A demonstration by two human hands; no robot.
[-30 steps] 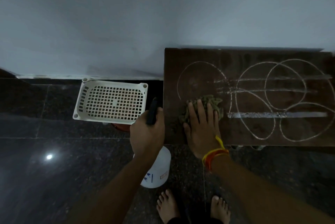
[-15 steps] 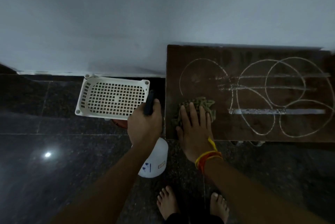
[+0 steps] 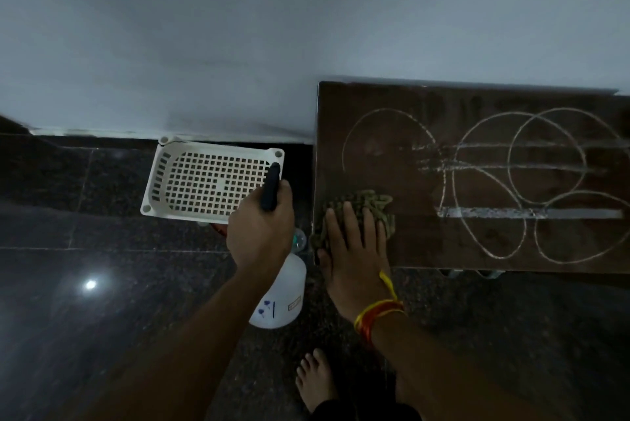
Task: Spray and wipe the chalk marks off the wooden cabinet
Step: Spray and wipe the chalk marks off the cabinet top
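Wiping was underway: right hand (image 3: pixel 354 250), fingers flat, pressed the cloth (image 3: pixel 361 206) on the cabinet (image 3: pixel 477 243)'s corner; left hand (image 3: pixel 260 230) gripped the spray bottle (image 3: pixel 279 298); the chalk marks (image 3: pixel 511 182) at three o'clock likely needed wiping next

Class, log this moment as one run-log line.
left hand: grips spray bottle | right hand: presses cloth flat on cabinet top | chalk marks: mostly unwiped
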